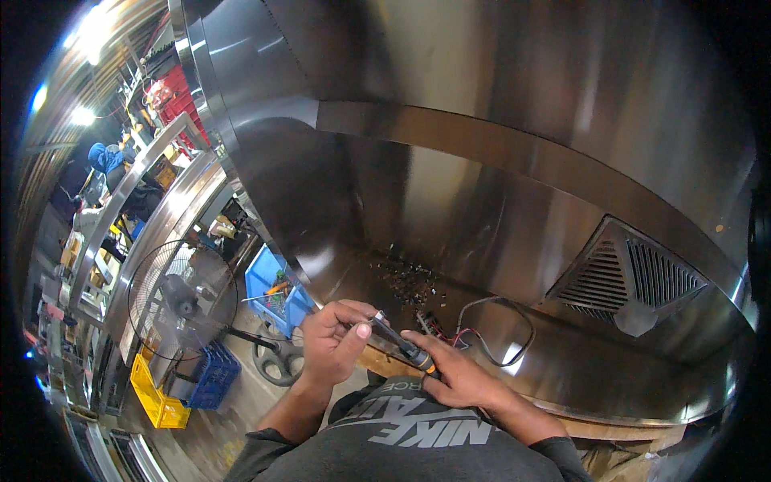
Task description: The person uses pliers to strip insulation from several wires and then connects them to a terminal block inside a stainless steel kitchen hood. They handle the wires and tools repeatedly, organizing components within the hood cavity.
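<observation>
In front of my chest, my right hand [464, 374] is wrapped round a slim black hand tool [404, 344] with an orange band near its rear and a bright metal tip. Its exact kind does not show. The tool slants up and left toward my left hand [333, 344]. There the thumb and fingers are pinched together beside the tip; whatever is between them is too small to make out. Just beyond the hands, a pile of small loose pieces [408, 283], perhaps screws or rivets, lies on the shiny metal surface. A dark cable [526, 341] with red wire loops to the right.
A large curved sheet-metal housing [482, 193] fills the far side, with a slatted vent [630, 277] at right. To the left stand a pedestal fan [183, 297], a blue bin [277, 293] with tools, a yellow crate [157, 394] and a blue crate [213, 376]. Another person [120, 173] is farther back.
</observation>
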A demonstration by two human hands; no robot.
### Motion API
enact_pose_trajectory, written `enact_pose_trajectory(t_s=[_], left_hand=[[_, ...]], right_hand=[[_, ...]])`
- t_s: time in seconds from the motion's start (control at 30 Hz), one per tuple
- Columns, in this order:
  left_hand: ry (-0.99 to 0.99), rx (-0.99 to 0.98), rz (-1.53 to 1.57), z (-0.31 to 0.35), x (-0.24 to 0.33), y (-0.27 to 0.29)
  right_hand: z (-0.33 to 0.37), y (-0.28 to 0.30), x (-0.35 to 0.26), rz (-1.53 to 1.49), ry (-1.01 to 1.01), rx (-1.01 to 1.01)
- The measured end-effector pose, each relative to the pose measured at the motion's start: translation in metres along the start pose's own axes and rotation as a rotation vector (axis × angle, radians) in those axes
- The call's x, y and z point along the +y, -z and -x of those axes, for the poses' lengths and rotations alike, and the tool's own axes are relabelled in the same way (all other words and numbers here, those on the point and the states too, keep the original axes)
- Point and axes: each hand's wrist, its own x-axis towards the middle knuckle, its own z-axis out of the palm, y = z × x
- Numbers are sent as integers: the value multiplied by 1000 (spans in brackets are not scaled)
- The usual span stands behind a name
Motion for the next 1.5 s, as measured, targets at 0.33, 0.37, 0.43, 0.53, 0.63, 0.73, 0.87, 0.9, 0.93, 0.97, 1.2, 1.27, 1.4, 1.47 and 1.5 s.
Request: enact_pose_trajectory(t_s=[0.33, 0.37, 0.43, 0.53, 0.63, 0.73, 0.87, 0.9, 0.93, 0.97, 1.2, 1.27, 1.4, 1.47, 1.5], left_hand=[[-9, -72, -4, -2, 14, 3], [-11, -85, -14, -3, 13, 4], [-12, -87, -28, -4, 13, 4], [1, -96, 20, -4, 10, 3], [11, -110, 40, -7, 12, 1], [15, -110, 56, -10, 9, 0], [111, -13, 200, -11, 11, -10], [111, -32, 177, -12, 10, -8], [111, -52, 155, -13, 7, -4], [110, -69, 126, -14, 6, 0], [115, -180, 340, -15, -8, 11], [125, -154, 423, -15, -17, 8], [121, -160, 399, -17, -26, 5], [113, -83, 289, -21, -18, -1], [168, -75, 415, -22, -16, -6]], right_hand=[[-2, -12, 16, -114, 48, -34], [-2, -13, 18, -155, 38, -50], [-3, -13, 21, -183, 63, -59], [-3, -13, 23, -177, 100, -46], [-4, -10, 20, -182, 69, -41], [-6, -12, 14, -177, 32, 10], [-8, -12, 11, -181, 13, 65], [-9, -13, 11, -167, 7, 67], [-9, -14, 13, -152, 1, 69], [-9, -14, 14, -142, 0, 68], [-5, -13, 15, -316, -26, -98], [-8, -11, 24, -454, -61, -219], [-12, -18, 42, -609, -3, -274], [-17, -25, 43, -598, 34, -196], [-20, -29, 42, -577, 43, -149]])
